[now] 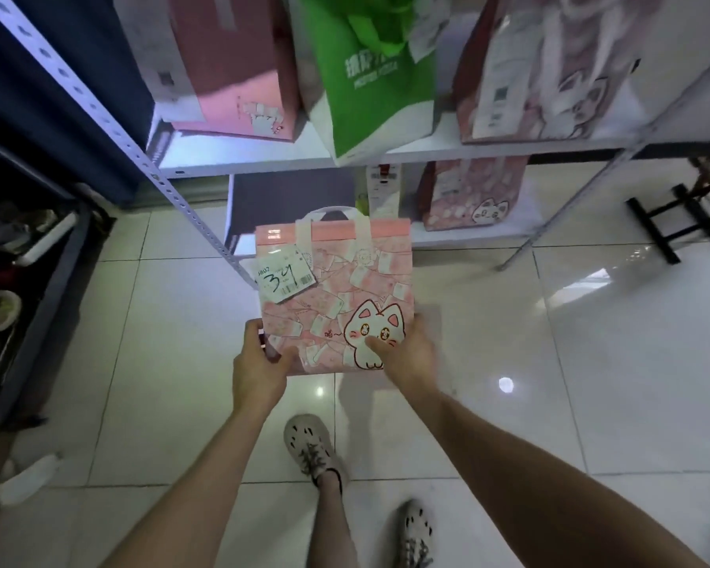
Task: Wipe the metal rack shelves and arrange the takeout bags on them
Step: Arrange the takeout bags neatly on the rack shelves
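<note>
I hold a pink takeout bag with a white cat print and a receipt marked 34 upright in front of the metal rack. My left hand grips its lower left corner. My right hand grips the lower right corner, thumb on the cat. On the upper shelf stand a pink bag, a green bag and a pink cat bag. On the lower shelf stands another pink cat bag, with a dark panel to its left.
White floor tiles spread below the rack. A dark bin with bowls and clutter stands at the left. A black metal stand sits at the right. My feet in light shoes are below the bag.
</note>
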